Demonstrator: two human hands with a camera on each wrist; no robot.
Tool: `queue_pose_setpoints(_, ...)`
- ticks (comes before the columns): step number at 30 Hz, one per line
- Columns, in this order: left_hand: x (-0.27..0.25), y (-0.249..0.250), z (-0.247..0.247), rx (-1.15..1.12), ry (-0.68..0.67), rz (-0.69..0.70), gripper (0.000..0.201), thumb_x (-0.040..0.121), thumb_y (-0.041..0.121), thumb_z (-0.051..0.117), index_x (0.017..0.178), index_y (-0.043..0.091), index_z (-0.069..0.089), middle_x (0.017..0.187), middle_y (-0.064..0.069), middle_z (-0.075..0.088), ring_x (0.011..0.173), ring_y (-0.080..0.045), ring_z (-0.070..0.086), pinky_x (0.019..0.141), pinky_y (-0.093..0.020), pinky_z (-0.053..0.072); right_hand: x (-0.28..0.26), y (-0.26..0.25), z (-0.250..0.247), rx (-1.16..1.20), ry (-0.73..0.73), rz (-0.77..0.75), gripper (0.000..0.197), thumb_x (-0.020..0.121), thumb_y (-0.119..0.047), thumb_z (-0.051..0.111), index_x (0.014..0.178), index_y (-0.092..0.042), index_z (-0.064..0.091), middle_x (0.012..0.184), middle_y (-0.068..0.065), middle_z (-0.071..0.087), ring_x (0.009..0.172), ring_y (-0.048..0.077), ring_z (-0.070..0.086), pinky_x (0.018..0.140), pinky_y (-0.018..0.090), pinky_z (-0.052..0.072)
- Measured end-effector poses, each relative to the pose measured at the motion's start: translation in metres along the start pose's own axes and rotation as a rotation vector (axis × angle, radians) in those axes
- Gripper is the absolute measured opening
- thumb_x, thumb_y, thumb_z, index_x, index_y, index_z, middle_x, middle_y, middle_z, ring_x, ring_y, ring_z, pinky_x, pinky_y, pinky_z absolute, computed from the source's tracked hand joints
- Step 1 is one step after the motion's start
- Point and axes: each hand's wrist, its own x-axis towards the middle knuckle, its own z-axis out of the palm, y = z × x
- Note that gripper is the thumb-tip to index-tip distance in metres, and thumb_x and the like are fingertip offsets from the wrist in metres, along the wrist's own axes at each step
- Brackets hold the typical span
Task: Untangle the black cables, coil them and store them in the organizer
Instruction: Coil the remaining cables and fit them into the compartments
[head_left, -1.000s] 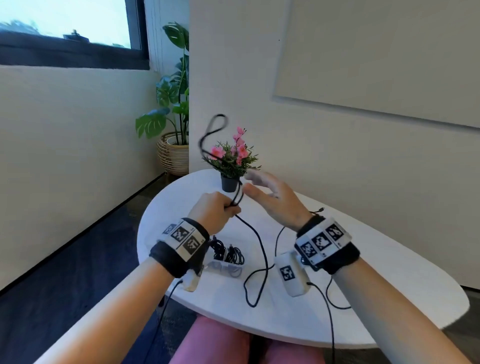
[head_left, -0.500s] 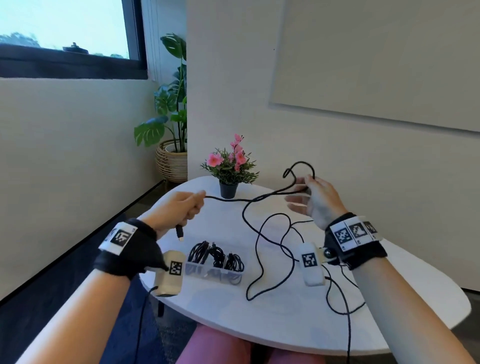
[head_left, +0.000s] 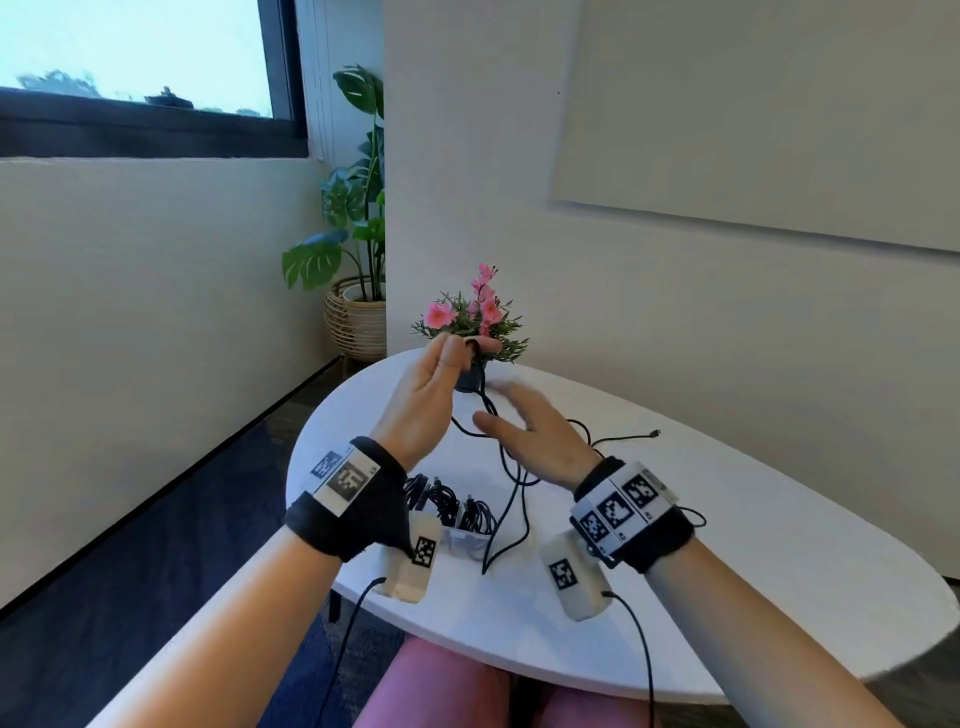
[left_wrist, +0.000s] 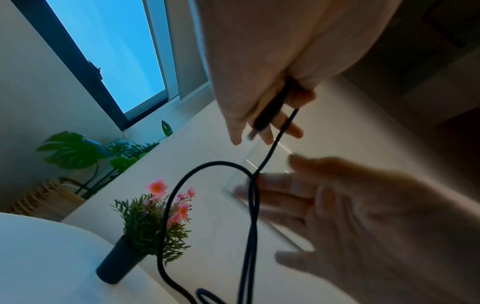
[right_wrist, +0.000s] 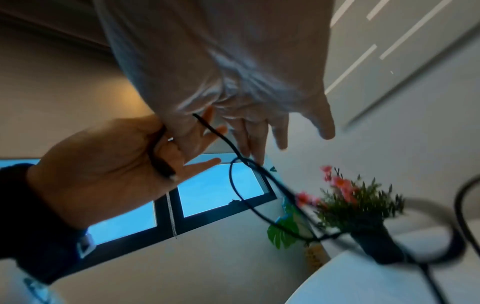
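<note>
Black coils already fill the clear organizer (head_left: 457, 525) near the table's (head_left: 727, 597) front edge, so much of the storing looks done; how many are in there is hard to tell. One cable (head_left: 511, 499) is still loose: most of it trails over the table, its far plug lying well off to the right. The left hand (head_left: 426, 400), raised in front of the flower pot (head_left: 470, 376), pinches the near plug end against its thumb, a first loop hanging below. The right hand (head_left: 535, 434), fingers straight and spread, holds nothing, just beside that loop. This cable still needs winding and tucking in.
</note>
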Motion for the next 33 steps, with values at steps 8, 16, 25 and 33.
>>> queue_pose_setpoints(8,-0.002,0.007,-0.014,-0.435,0.25,-0.081,0.03,0.102,0.038,0.025,0.081,0.022,0.04,0.072,0.006,0.042,0.048,-0.007,0.037,0.048,-0.028,0.048,-0.014,0.005,0.005,0.296,-0.048,-0.033,0.015,0.095,-0.015,0.054,0.095,-0.008,0.067,0.062,0.001,0.058,0.056,0.006,0.054,0.062,0.018,0.043)
queue_pose_setpoints(16,0.006,0.001,-0.027,-0.513,0.436,-0.148,0.031,0.102,0.041,0.026,0.081,0.022,0.039,0.068,0.007,0.042,0.042,-0.005,0.024,0.037,-0.014,0.018,-0.023,0.022,-0.016,-0.015,0.123,-0.294,0.021,0.09,-0.01,0.062,0.109,-0.009,0.071,0.087,-0.001,0.072,0.078,0.003,0.063,0.077,0.011,0.046)
queue_pose_setpoints(25,0.007,-0.002,-0.036,-0.503,0.558,-0.047,0.033,0.102,0.041,0.025,0.093,0.019,0.047,0.066,0.008,0.039,0.047,-0.004,0.026,0.038,-0.016,0.019,-0.035,0.035,-0.026,-0.131,0.079,0.03,0.075,0.081,-0.06,0.053,0.141,-0.017,0.041,0.131,0.001,0.051,0.106,0.011,0.057,0.093,0.038,0.048)
queue_pose_setpoints(33,0.001,0.003,0.004,-0.551,0.348,-0.024,0.033,0.103,0.034,0.023,0.095,0.015,0.05,0.062,0.012,0.039,0.049,-0.004,0.031,0.039,-0.016,0.023,-0.029,0.018,0.05,0.318,-0.192,-0.01,0.013,0.094,-0.024,0.056,0.095,-0.026,0.068,0.118,-0.002,0.066,0.113,0.008,0.057,0.102,0.028,0.04)
